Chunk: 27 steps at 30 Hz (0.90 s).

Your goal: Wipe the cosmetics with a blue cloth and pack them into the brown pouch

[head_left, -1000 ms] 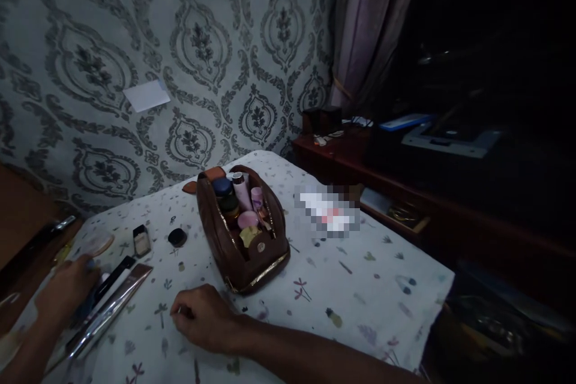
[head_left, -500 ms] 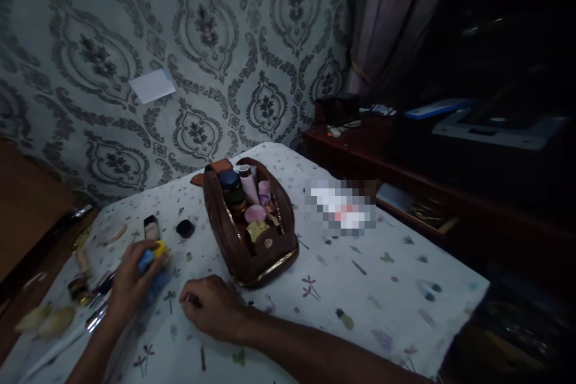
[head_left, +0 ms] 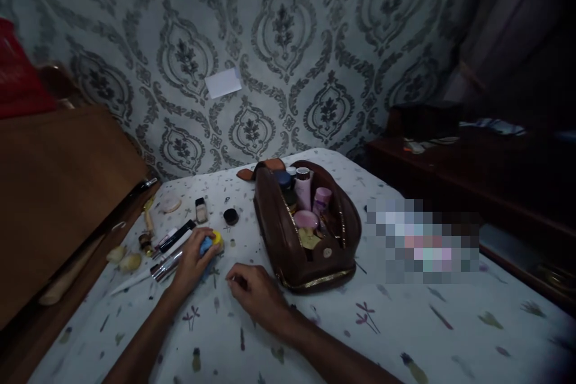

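Observation:
My left hand (head_left: 194,258) is closed over a small blue-and-yellow item (head_left: 216,239) on the patterned sheet; its exact kind is hidden by my fingers. To the right, my right hand (head_left: 256,294) rests with curled fingers just in front of an open brown leather toiletry bag (head_left: 270,240). Whether it pinches something small I cannot make out. Inside the unzipped bag stand a pink bottle (head_left: 303,192), a purple-pink container (head_left: 322,199), a blue-lidded jar (head_left: 282,179) and a round pink lid (head_left: 306,219). A silver tube (head_left: 166,265) lies beside my left wrist.
Left of my hands lie a black tube (head_left: 177,236), a foundation bottle (head_left: 200,211), a black round jar (head_left: 231,216), a compact (head_left: 171,204) and pale sponges (head_left: 130,262). A blurred-out item (head_left: 423,240) lies right of the bag. A patterned wall (head_left: 288,114) stands behind.
The view has swung left, so everything appears farther right. My left hand still holds the blue-and-yellow item, and my right hand stays curled in front of the bag.

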Each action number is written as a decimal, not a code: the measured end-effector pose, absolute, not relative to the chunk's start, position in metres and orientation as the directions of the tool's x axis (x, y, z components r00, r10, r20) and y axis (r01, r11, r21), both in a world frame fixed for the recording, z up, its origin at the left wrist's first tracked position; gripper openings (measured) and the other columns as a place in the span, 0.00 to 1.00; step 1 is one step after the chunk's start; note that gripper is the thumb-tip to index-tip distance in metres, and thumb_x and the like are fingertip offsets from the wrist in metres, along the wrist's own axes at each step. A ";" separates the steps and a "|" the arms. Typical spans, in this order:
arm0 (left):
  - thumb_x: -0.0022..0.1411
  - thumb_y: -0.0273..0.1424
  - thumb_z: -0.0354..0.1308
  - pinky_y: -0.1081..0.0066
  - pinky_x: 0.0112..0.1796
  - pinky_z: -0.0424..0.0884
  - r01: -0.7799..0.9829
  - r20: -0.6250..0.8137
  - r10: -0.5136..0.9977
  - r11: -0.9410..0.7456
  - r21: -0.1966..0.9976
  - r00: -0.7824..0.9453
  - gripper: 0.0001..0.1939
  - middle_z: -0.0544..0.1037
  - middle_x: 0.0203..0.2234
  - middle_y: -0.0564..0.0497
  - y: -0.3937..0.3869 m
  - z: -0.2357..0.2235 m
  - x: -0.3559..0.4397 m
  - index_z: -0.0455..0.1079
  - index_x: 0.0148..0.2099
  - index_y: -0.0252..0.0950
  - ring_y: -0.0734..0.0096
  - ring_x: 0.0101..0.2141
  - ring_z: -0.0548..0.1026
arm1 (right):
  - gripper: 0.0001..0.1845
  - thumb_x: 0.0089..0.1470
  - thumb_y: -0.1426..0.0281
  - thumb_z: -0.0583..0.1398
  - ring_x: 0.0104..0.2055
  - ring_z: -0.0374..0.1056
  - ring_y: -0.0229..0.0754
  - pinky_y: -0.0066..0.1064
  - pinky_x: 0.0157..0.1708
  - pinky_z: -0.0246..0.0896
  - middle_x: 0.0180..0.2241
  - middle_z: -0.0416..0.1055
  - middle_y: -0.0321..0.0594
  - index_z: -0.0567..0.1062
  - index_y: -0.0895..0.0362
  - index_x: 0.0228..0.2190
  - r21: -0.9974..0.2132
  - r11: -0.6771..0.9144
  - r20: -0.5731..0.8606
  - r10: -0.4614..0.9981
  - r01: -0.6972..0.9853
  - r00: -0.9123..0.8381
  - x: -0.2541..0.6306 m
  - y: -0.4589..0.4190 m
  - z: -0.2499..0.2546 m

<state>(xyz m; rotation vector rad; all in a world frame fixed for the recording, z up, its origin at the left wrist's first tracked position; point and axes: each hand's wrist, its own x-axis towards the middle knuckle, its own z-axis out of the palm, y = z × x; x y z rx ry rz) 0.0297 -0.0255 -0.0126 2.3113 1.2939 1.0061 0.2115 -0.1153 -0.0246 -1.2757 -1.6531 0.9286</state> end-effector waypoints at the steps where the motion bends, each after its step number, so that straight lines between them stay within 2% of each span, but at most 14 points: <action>1: 0.65 0.39 0.53 0.60 0.53 0.67 0.618 0.428 0.835 -0.546 0.566 0.346 0.10 0.74 0.44 0.46 -0.027 -0.013 0.030 0.68 0.42 0.39 0.59 0.49 0.72 | 0.11 0.51 0.78 0.57 0.29 0.67 0.37 0.25 0.32 0.57 0.26 0.75 0.35 0.80 0.57 0.32 -0.913 0.211 0.173 0.975 0.349 -0.138 0.211 -0.115 -0.024; 7: 0.69 0.40 0.47 0.62 0.49 0.70 0.654 0.438 0.861 -0.490 0.576 0.259 0.13 0.75 0.41 0.47 -0.024 -0.016 0.027 0.67 0.46 0.38 0.61 0.45 0.73 | 0.10 0.51 0.75 0.56 0.26 0.64 0.37 0.25 0.28 0.55 0.22 0.71 0.34 0.79 0.58 0.29 -0.931 0.205 0.165 0.974 0.303 -0.154 0.210 -0.112 -0.028; 10: 0.70 0.38 0.44 0.64 0.45 0.71 0.718 0.477 0.851 -0.472 0.511 0.220 0.14 0.75 0.40 0.47 -0.014 -0.014 0.020 0.68 0.45 0.38 0.62 0.43 0.74 | 0.10 0.52 0.74 0.55 0.25 0.63 0.37 0.26 0.27 0.54 0.21 0.69 0.34 0.78 0.58 0.29 -0.937 0.203 0.160 0.973 0.284 -0.169 0.210 -0.111 -0.028; 14: 0.70 0.35 0.46 0.65 0.45 0.71 0.759 0.473 0.848 -0.466 0.454 0.238 0.11 0.75 0.39 0.47 -0.006 -0.009 0.012 0.69 0.44 0.38 0.63 0.42 0.75 | 0.10 0.52 0.71 0.55 0.26 0.63 0.38 0.26 0.27 0.55 0.22 0.68 0.34 0.76 0.58 0.28 -0.939 0.204 0.156 0.970 0.275 -0.188 0.211 -0.112 -0.027; 16: 0.69 0.32 0.47 0.66 0.46 0.71 0.795 0.445 0.849 -0.468 0.385 0.284 0.10 0.75 0.41 0.47 -0.008 -0.010 0.011 0.69 0.45 0.38 0.64 0.43 0.74 | 0.10 0.53 0.70 0.55 0.26 0.63 0.38 0.27 0.28 0.55 0.22 0.68 0.34 0.76 0.58 0.29 -0.942 0.201 0.153 0.970 0.268 -0.190 0.211 -0.112 -0.029; 20: 0.68 0.26 0.47 0.65 0.45 0.71 0.891 0.355 0.868 -0.424 0.164 0.348 0.13 0.73 0.47 0.45 -0.024 -0.014 0.013 0.69 0.50 0.38 0.63 0.47 0.72 | 0.11 0.52 0.68 0.54 0.25 0.62 0.38 0.27 0.26 0.55 0.22 0.67 0.35 0.76 0.59 0.30 -0.955 0.175 0.130 0.973 0.240 -0.193 0.210 -0.109 -0.034; 24: 0.68 0.25 0.46 0.63 0.40 0.72 0.932 0.306 0.891 -0.362 0.034 0.335 0.16 0.72 0.50 0.43 -0.042 -0.008 0.003 0.69 0.53 0.39 0.57 0.50 0.70 | 0.11 0.52 0.68 0.55 0.26 0.61 0.38 0.27 0.27 0.55 0.23 0.68 0.35 0.76 0.59 0.30 -0.959 0.158 0.113 0.975 0.235 -0.193 0.208 -0.108 -0.035; 27: 0.68 0.26 0.46 0.63 0.37 0.72 0.970 0.330 0.914 -0.238 -0.038 0.237 0.15 0.73 0.49 0.42 -0.050 0.001 -0.019 0.70 0.52 0.38 0.54 0.50 0.71 | 0.11 0.52 0.67 0.55 0.25 0.61 0.38 0.28 0.27 0.55 0.23 0.68 0.35 0.76 0.58 0.30 -0.960 0.152 0.105 0.974 0.235 -0.200 0.208 -0.108 -0.035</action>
